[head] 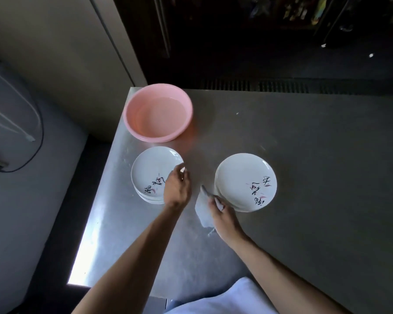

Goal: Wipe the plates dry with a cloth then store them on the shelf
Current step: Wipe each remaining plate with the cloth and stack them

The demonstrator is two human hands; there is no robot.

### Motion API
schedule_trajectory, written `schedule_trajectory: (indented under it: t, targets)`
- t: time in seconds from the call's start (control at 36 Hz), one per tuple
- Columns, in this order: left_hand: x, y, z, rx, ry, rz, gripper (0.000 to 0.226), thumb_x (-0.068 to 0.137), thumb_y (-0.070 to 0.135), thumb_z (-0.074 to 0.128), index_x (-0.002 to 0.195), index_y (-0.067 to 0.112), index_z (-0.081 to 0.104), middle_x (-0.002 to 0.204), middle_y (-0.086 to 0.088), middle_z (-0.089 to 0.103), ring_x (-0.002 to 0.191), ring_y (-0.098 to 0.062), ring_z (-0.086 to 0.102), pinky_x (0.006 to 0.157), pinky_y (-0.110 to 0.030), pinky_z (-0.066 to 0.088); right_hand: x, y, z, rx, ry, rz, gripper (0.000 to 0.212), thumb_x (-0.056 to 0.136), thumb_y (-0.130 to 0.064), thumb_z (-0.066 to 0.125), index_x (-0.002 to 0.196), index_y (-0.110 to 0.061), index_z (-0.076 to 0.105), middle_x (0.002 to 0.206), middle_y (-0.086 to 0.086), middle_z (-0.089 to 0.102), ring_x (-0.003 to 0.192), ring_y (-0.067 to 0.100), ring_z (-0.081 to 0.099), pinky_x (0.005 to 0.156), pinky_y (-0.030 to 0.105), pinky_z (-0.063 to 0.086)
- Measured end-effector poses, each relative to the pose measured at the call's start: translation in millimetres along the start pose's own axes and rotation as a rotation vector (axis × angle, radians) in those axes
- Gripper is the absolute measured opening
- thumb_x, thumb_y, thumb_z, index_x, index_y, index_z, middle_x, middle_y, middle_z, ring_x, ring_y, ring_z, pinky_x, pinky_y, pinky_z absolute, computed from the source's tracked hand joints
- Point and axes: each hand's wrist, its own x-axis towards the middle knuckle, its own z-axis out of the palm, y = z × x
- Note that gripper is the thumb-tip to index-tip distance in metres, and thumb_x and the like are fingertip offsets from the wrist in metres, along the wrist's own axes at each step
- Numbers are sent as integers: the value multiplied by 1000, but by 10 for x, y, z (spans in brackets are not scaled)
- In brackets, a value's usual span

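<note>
Right hand [222, 214] grips a crumpled pale grey cloth [203, 209]; a stack of white round painted ceramic plates [245, 182] sits just right of it. Left hand [177, 189] lies over the second plate stack [150, 171], grasp indiscernible. Bare grey steel tabletop [315, 155] lies open further right.

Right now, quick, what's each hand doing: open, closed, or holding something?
Left hand: at the rim of the left plate stack; grip cannot be told.
Right hand: grips the cloth.
</note>
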Motion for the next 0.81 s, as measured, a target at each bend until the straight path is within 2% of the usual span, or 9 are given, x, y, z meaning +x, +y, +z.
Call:
schedule_trajectory:
  t: [0.08,0.19,0.28,0.33,0.39,0.47,0.56,0.67,0.81]
  targets:
    - [101,-258,-311,11,78,-63,44,99,27,51,140,16,60,115,-12,71,104,-29,67,103,-43,49,132,-236,194,31,104,-68,33,97,-59,44,114,-38,62,115,-19,64,110,14,63,80,53,60]
    - [195,-649,-683,45,149,-175,48,95,24,57,143,18,58,132,-17,60,119,-33,61,104,-47,50,361,-500,440,30,180,-70,47,104,-48,41,148,-32,44,137,-15,49,108,18,63,64,36,62]
    - [255,-845,-870,66,169,-229,56,94,24,57,148,14,52,134,-23,53,124,-42,52,108,-47,45,495,-650,557,86,179,-44,45,107,-34,41,149,-17,41,136,-3,51,118,15,51,50,6,45]
    - [306,-943,-948,29,142,-267,56,96,16,56,151,10,48,139,-23,50,125,-41,52,109,-45,45,603,-684,628,63,143,-37,43,108,-28,40,147,-10,42,135,0,52,115,12,46,48,4,36]
    - [381,-1026,-987,-51,105,-297,54,96,14,53,150,9,49,140,-20,51,125,-38,55,108,-45,47,733,-695,712,10,121,-32,43,108,-26,41,147,-8,46,140,6,56,121,18,53,58,1,38]
    - [454,-1089,-1001,-131,66,-301,41,89,23,48,125,18,68,125,-16,62,113,-36,62,93,-36,50,866,-637,822,-102,69,-48,44,106,-29,41,150,-23,46,114,-1,59,99,13,59,78,21,42]
    - [471,-1060,-1004,-221,92,-308,36,95,17,52,126,19,69,121,-8,62,104,-27,61,91,-34,49,958,-606,865,-185,39,-31,48,104,-35,38,152,-33,39,114,-6,51,99,13,51,88,29,40]
    - [519,-1119,-985,-317,120,-326,30,99,14,53,125,16,68,112,-4,65,98,-22,60,88,-31,49,1001,-640,911,-193,110,30,45,104,-37,37,146,-25,47,127,8,65,101,19,58,84,28,43]
    - [533,-1196,-979,-366,126,-311,18,99,21,58,102,8,70,84,0,62,76,-18,55,70,-29,42,1031,-640,932,-173,168,52,43,104,-37,38,138,-18,57,107,5,68,93,23,61,79,28,44]
